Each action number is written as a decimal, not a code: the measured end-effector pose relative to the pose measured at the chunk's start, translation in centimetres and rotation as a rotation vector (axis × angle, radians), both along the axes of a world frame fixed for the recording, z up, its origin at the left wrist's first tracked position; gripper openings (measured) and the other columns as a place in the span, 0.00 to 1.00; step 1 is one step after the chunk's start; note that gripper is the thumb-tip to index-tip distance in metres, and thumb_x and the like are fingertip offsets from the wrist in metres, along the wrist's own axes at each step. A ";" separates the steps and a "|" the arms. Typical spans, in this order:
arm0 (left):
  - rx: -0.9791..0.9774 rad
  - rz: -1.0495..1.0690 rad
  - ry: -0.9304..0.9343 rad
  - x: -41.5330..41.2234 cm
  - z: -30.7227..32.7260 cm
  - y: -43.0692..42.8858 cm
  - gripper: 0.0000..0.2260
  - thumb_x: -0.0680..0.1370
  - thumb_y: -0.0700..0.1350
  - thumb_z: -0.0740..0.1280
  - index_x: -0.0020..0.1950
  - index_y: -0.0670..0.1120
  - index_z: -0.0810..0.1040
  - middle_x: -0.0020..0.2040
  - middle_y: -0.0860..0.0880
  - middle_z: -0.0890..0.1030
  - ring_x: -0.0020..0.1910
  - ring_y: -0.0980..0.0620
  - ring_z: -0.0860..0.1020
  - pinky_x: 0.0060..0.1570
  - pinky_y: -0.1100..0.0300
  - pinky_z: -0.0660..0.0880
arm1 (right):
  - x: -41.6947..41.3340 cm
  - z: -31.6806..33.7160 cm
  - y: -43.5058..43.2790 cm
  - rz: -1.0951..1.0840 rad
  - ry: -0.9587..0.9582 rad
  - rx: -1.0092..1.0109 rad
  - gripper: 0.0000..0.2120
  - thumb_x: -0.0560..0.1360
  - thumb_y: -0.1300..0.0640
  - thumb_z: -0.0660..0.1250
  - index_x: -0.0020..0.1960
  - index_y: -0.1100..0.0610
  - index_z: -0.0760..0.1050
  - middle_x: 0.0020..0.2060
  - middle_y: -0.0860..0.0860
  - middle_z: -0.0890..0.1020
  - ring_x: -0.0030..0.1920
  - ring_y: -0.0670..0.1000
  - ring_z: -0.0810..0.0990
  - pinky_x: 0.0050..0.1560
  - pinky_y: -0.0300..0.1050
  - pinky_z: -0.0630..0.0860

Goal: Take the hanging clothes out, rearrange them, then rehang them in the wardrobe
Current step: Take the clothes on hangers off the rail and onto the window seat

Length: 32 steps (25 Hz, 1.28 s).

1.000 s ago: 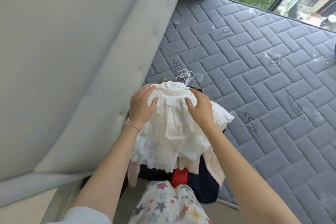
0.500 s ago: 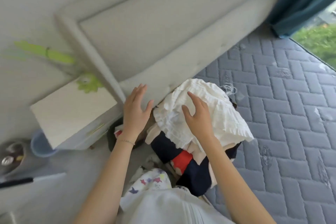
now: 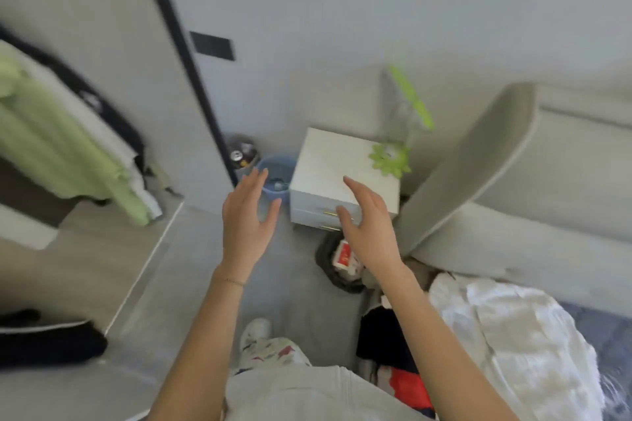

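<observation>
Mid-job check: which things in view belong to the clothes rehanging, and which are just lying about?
Belongs to the job:
- white ruffled garment, on top of the pile on the bed
- navy garment under it
- green garment hanging at the left
- left hand and right hand, both empty

Lying about:
- white nightstand
- blue bin
- black bag on the floor

Both hands are raised in mid-frame, fingers spread and holding nothing: the left hand [image 3: 244, 219] above the grey floor [image 3: 290, 287], the right hand [image 3: 367, 225] in front of a white bedside cabinet [image 3: 335, 171]. A blue bin [image 3: 275, 169] stands just left of the cabinet. At the lower right a white ruffled garment [image 3: 513, 345] lies on a heap of dark blue and red clothes [image 3: 379, 345] at the edge of a quilted mattress [image 3: 612, 321]. At the left edge hangs a pale green garment [image 3: 58, 137] — white and dark ones beside it.
</observation>
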<state>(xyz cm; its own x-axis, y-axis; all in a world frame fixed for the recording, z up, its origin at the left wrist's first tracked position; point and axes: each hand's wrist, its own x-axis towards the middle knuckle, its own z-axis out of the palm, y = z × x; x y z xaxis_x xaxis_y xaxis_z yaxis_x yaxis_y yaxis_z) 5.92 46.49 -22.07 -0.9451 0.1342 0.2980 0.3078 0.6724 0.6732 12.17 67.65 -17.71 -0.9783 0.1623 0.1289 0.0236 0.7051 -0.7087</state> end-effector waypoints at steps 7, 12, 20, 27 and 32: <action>-0.004 0.370 -0.020 -1.8 0.5 -21.8 0.25 0.79 0.54 0.60 0.75 0.46 0.67 0.74 0.47 0.68 0.75 0.48 0.65 0.70 0.43 0.65 | -9.8 0.3 -20.9 0.379 0.029 -0.009 0.23 0.78 0.58 0.66 0.72 0.55 0.68 0.67 0.51 0.74 0.66 0.50 0.70 0.67 0.43 0.65; -0.037 0.588 -0.032 -2.7 1.1 -33.8 0.25 0.81 0.55 0.60 0.77 0.49 0.64 0.77 0.49 0.64 0.76 0.51 0.61 0.74 0.47 0.59 | -15.1 0.5 -33.0 0.559 0.055 -0.012 0.23 0.79 0.57 0.64 0.74 0.53 0.66 0.69 0.49 0.72 0.69 0.49 0.67 0.67 0.35 0.59; -0.039 0.835 -0.068 -4.7 0.5 -42.6 0.24 0.81 0.51 0.63 0.76 0.48 0.65 0.76 0.49 0.65 0.76 0.52 0.62 0.73 0.50 0.59 | -23.3 -0.4 -44.4 0.747 -0.009 -0.048 0.23 0.79 0.59 0.64 0.73 0.53 0.66 0.69 0.50 0.72 0.69 0.49 0.67 0.64 0.29 0.58; -0.084 1.023 -0.114 -11.6 0.3 -48.1 0.24 0.81 0.51 0.63 0.77 0.48 0.64 0.77 0.47 0.64 0.76 0.48 0.62 0.72 0.55 0.54 | -35.4 -1.7 -51.8 0.902 -0.063 -0.064 0.25 0.79 0.59 0.62 0.75 0.53 0.63 0.71 0.51 0.69 0.72 0.51 0.64 0.69 0.40 0.60; -0.046 1.184 -0.154 -16.2 0.1 -49.5 0.25 0.81 0.52 0.62 0.77 0.49 0.63 0.77 0.48 0.64 0.76 0.48 0.62 0.72 0.55 0.54 | -44.9 -2.2 -56.2 0.990 -0.080 -0.002 0.27 0.79 0.57 0.64 0.76 0.56 0.61 0.74 0.54 0.64 0.74 0.53 0.61 0.71 0.43 0.58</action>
